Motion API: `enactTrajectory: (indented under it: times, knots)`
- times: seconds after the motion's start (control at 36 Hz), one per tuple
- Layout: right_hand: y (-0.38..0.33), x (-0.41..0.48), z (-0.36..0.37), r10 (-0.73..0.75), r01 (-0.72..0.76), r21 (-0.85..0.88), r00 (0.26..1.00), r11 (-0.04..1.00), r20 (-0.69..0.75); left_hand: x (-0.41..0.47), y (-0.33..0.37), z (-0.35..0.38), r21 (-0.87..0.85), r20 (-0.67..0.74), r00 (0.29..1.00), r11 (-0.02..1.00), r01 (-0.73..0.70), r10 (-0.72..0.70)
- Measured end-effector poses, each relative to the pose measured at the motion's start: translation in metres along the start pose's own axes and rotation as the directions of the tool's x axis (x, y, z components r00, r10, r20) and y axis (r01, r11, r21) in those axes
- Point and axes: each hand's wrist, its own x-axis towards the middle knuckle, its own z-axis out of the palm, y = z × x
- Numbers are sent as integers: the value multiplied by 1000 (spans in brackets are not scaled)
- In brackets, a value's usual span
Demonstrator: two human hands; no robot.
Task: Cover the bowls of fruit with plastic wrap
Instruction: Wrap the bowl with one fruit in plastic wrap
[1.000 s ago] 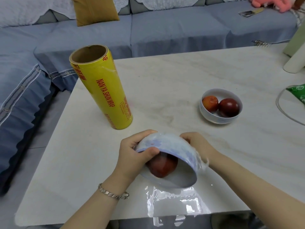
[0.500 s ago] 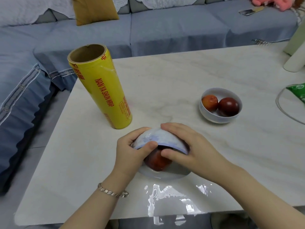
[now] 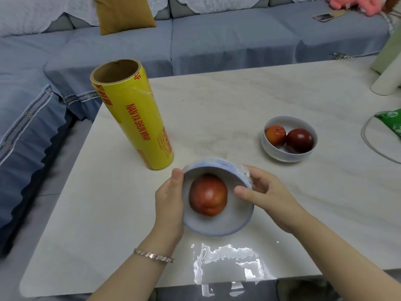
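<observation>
A blue sofa (image 3: 217,40) fills the back and the left side, with a mustard cushion (image 3: 123,14) leaning on its backrest. In front of it stands the pale marble counter (image 3: 238,101), which carries all the task's things. On the left part of the counter a yellow roll (image 3: 134,118) of plastic wrap stands upright, its open cardboard core on top and red letters down its side. Close to the near edge, both hands hold the near bowl (image 3: 217,227), which is tilted so that its mouth faces the camera; I cannot tell if its lower edge touches the counter. The left hand (image 3: 169,205) grasps the left side of this bowl, with the thumb lying along the rim. The right hand (image 3: 267,198) grasps the right side, the thumb laid over the rim and the fingers curled behind the wall. Thin film looks crumpled at the rim just by the right fingers, and the mouth of the bowl looks slightly hazy. The far bowl (image 3: 282,155) sits uncovered to the right, well apart from the roll, and holds two red fruits touching each other. A loose, shiny sheet (image 3: 227,263) of wrap lies flat at the near edge, just below the near bowl. Inside the near bowl there is one red fruit (image 3: 208,195). A thin bracelet (image 3: 154,256) is on the left wrist.
</observation>
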Motion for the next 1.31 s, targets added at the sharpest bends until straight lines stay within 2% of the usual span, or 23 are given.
enactTrajectory:
  times: [0.11,0.25,0.31,0.39,0.5,0.61,0.69,0.78,0.86,0.94,1.03,1.14,1.31]
  knots:
    - [1,-1,-3,8,-6,31,998,999,-67,5,4,-8,118,251,965,992,49,-77]
    - [1,1,-3,38,-37,24,999,999,-39,20,18,-11,292,504,860,953,-80,-82]
    - [1,3,-1,54,-54,-11,999,998,-8,19,19,-8,313,553,831,939,-140,-60]
    - [1,4,-1,89,-88,-35,996,995,11,16,18,-5,316,523,852,924,-214,19]
    - [-12,4,1,129,-128,-71,992,989,12,9,12,-5,334,390,915,910,-246,105]
    - [-32,13,0,168,-188,-307,982,933,-91,0,9,-3,439,344,932,859,-264,111]
    - [-40,15,5,249,-255,-453,966,854,-73,-3,8,-2,438,304,946,865,-244,113]
    - [-42,17,6,276,-276,-511,958,814,-78,-3,11,-4,427,297,947,870,-248,124]
    - [-45,21,8,316,-298,-401,948,866,-21,-3,14,-7,467,337,933,838,-282,126]
    - [-48,25,5,308,-309,-216,951,926,-43,-4,15,-10,469,363,924,833,-292,119]
    - [-49,28,0,280,-282,-222,959,933,-40,-5,13,-14,466,377,920,837,-286,104]
    - [-46,30,-3,332,-340,-175,940,924,-74,-8,11,-16,452,417,903,839,-302,101]
    - [-44,31,-7,493,-477,-185,869,859,49,-7,10,-16,452,435,894,834,-316,102]
